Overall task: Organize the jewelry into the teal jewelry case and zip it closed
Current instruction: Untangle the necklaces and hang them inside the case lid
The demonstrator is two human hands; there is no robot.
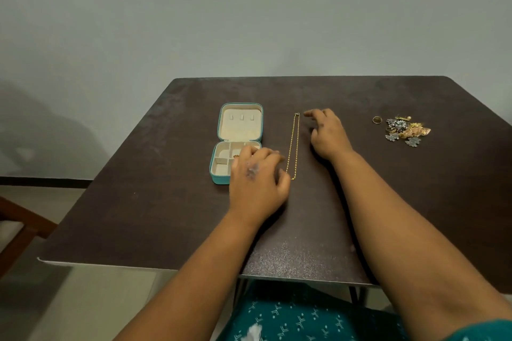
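The teal jewelry case [220, 130] lies open on the dark table, cream lining up, lid flat at the far side. A small gold piece [236, 156] sits in one compartment. A thin gold chain [293, 144] lies stretched out just right of the case. My left hand [256, 183] hovers over the case's near right corner, fingers loosely curled, its thumb close to the chain's near end; whether it touches the chain is unclear. My right hand [327, 133] rests right of the chain, fingers relaxed and pointing toward the clasp end. A heap of earrings and rings [406, 130] lies at the far right.
A single gold ring [377, 119] lies just left of the heap. The table's [166, 216] near edge runs below my forearms. A wooden chair [16, 227] stands at the left, and a plain wall is behind the table.
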